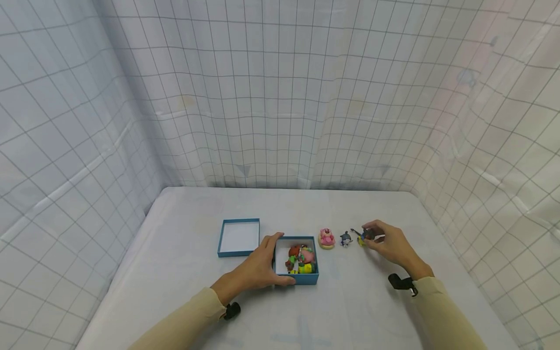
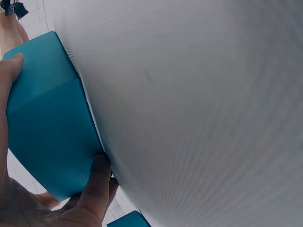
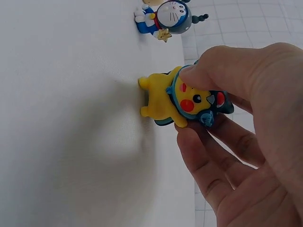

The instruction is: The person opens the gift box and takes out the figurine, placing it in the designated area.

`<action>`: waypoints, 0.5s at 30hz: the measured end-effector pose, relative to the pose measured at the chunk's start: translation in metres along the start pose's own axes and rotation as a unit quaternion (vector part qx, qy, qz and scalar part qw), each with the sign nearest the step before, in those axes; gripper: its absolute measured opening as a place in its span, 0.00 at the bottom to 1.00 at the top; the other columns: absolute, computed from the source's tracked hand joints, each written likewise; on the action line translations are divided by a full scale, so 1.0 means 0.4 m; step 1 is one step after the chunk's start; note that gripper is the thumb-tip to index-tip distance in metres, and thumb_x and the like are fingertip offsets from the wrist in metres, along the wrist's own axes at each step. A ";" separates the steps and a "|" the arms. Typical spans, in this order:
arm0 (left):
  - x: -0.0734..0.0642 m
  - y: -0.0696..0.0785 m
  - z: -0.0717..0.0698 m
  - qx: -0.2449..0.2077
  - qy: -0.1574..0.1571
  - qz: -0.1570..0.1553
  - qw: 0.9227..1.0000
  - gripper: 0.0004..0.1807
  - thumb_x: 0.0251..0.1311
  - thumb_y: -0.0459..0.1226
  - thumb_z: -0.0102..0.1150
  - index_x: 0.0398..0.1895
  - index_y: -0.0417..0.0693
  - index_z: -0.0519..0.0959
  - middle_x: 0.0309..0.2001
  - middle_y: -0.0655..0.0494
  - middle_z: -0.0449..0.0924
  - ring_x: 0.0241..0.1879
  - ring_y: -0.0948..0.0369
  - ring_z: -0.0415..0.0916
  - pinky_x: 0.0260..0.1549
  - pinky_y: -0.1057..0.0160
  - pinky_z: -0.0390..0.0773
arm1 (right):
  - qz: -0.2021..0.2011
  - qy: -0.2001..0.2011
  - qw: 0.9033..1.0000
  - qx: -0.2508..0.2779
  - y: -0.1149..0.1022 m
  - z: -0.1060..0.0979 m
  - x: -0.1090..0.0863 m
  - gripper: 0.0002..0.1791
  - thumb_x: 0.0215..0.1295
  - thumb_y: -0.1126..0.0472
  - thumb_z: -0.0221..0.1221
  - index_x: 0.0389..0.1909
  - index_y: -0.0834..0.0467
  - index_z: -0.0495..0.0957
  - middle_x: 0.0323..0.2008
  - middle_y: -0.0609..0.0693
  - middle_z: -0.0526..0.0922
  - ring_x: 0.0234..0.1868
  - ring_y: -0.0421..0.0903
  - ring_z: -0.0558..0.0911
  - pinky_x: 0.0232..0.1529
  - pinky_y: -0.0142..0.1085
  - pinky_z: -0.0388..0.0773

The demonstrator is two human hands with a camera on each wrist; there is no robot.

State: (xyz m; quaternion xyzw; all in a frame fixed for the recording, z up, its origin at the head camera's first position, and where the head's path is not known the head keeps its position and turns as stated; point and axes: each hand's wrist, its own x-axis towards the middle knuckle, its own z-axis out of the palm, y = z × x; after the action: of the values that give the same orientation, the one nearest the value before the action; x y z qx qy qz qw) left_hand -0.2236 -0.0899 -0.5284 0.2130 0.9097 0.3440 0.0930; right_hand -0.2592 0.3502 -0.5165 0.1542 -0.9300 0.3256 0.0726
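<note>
With my left hand (image 1: 258,268) I hold a blue box (image 1: 307,279) at its left end, thumb along the front wall and fingers reaching to the back corner. The left wrist view shows the box's outer wall (image 2: 52,135) between thumb and fingers. Several small toy figures (image 1: 306,256) lie in the box, mostly to the right. My right hand (image 1: 391,245) pinches a yellow Pikachu figurine (image 3: 161,98) with a dark hood, thumb on its face. Its feet are at the white tabletop; whether they touch is unclear. The right hand partly hides it in the head view.
A shallow blue lid (image 1: 239,238) with a white inside lies left of the box. Between the box and my right hand stand a pink bear figurine (image 1: 326,238) and a blue-and-white cat figurine (image 3: 171,15) with a grey hood. White grid-patterned curtains (image 1: 280,97) surround the table.
</note>
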 end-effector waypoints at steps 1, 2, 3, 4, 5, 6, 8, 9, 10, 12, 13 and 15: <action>0.000 0.000 0.000 0.000 0.000 -0.001 1.000 0.75 0.54 0.66 0.90 0.96 0.51 0.54 0.87 0.37 0.66 0.76 0.42 0.79 0.77 0.32 0.82 | -0.001 -0.001 1.000 0.001 0.000 0.001 0.000 0.23 0.73 0.70 0.77 0.67 0.63 0.86 0.49 0.54 0.96 0.51 0.55 0.94 0.50 0.39 0.94; 0.000 0.000 0.000 -0.001 0.000 -0.002 1.000 0.75 0.54 0.66 0.90 0.96 0.51 0.54 0.87 0.37 0.66 0.76 0.42 0.79 0.77 0.32 0.82 | -0.002 -0.001 1.000 0.002 0.000 0.001 0.000 0.23 0.73 0.70 0.77 0.67 0.63 0.86 0.49 0.54 0.96 0.51 0.55 0.94 0.50 0.38 0.93; 0.000 0.000 0.000 -0.001 0.000 -0.002 1.000 0.75 0.54 0.66 0.90 0.96 0.51 0.54 0.87 0.37 0.65 0.76 0.42 0.79 0.77 0.32 0.82 | -0.002 -0.002 1.000 0.003 -0.001 0.002 0.001 0.23 0.73 0.70 0.77 0.67 0.63 0.86 0.49 0.54 0.96 0.51 0.55 0.94 0.50 0.38 0.93; 0.000 0.000 -0.001 -0.001 0.000 -0.003 1.000 0.75 0.54 0.66 0.90 0.96 0.51 0.54 0.87 0.37 0.65 0.76 0.42 0.79 0.77 0.32 0.82 | -0.003 -0.002 1.000 0.003 -0.001 0.003 0.001 0.23 0.73 0.70 0.77 0.67 0.63 0.86 0.49 0.54 0.96 0.51 0.55 0.94 0.50 0.38 0.93; 0.000 0.000 -0.001 -0.002 0.000 -0.002 1.000 0.75 0.54 0.66 0.90 0.96 0.51 0.54 0.87 0.37 0.65 0.76 0.41 0.79 0.77 0.32 0.82 | -0.003 -0.003 1.000 0.003 0.000 0.003 0.001 0.23 0.73 0.70 0.77 0.67 0.63 0.86 0.49 0.54 0.96 0.51 0.55 0.94 0.50 0.38 0.93; 0.000 0.000 -0.001 -0.003 0.000 -0.001 1.000 0.75 0.55 0.66 0.90 0.96 0.51 0.54 0.87 0.37 0.65 0.77 0.41 0.79 0.77 0.32 0.82 | -0.003 -0.003 1.000 0.002 0.000 0.004 0.001 0.23 0.73 0.70 0.77 0.67 0.63 0.86 0.50 0.54 0.96 0.52 0.55 0.94 0.50 0.37 0.93; -0.001 -0.001 -0.002 -0.004 0.000 0.003 1.000 0.74 0.55 0.66 0.90 0.96 0.50 0.54 0.87 0.37 0.66 0.78 0.41 0.78 0.77 0.32 0.81 | -0.001 -0.003 1.000 0.001 0.001 0.004 0.001 0.23 0.74 0.70 0.77 0.67 0.63 0.86 0.50 0.54 0.96 0.52 0.55 0.94 0.50 0.36 0.93; -0.001 -0.001 -0.003 -0.004 -0.001 0.005 1.000 0.74 0.55 0.66 0.90 0.96 0.49 0.54 0.87 0.37 0.66 0.79 0.41 0.78 0.78 0.32 0.81 | 0.000 -0.003 1.000 0.001 0.002 0.005 0.000 0.23 0.74 0.69 0.77 0.67 0.62 0.86 0.51 0.54 0.96 0.52 0.56 0.94 0.49 0.35 0.92; -0.001 -0.001 -0.003 -0.005 -0.001 0.007 1.000 0.74 0.55 0.66 0.89 0.96 0.49 0.54 0.87 0.37 0.66 0.79 0.40 0.78 0.78 0.32 0.81 | 0.001 -0.003 1.000 0.001 0.002 0.005 0.000 0.23 0.74 0.69 0.77 0.67 0.62 0.86 0.51 0.54 0.96 0.53 0.56 0.94 0.49 0.35 0.92; -0.001 0.000 -0.003 -0.006 -0.002 0.009 1.000 0.74 0.56 0.66 0.89 0.96 0.49 0.54 0.87 0.36 0.66 0.79 0.40 0.78 0.77 0.32 0.81 | 0.003 -0.004 1.000 0.001 0.002 0.005 -0.001 0.24 0.74 0.69 0.77 0.67 0.62 0.86 0.52 0.55 0.96 0.53 0.56 0.94 0.49 0.34 0.92; -0.001 0.000 -0.003 -0.006 -0.003 0.010 1.000 0.74 0.56 0.66 0.89 0.96 0.49 0.54 0.87 0.36 0.66 0.79 0.40 0.78 0.77 0.32 0.81 | 0.003 -0.004 1.000 0.002 0.002 0.005 -0.001 0.24 0.74 0.69 0.77 0.67 0.62 0.86 0.52 0.55 0.96 0.53 0.56 0.94 0.49 0.34 0.92; -0.001 -0.001 -0.003 -0.006 -0.004 0.009 1.000 0.74 0.56 0.66 0.89 0.96 0.49 0.54 0.87 0.36 0.66 0.78 0.40 0.78 0.78 0.32 0.81 | 0.000 -0.004 1.000 0.002 0.001 0.005 -0.001 0.24 0.73 0.70 0.77 0.68 0.62 0.86 0.53 0.56 0.95 0.54 0.57 0.93 0.50 0.36 0.92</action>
State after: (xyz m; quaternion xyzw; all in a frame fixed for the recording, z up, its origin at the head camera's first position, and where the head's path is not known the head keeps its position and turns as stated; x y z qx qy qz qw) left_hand -0.2238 -0.0909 -0.5277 0.2218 0.9053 0.3498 0.0944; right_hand -0.2591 0.3493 -0.5182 0.1560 -0.9297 0.3265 0.0685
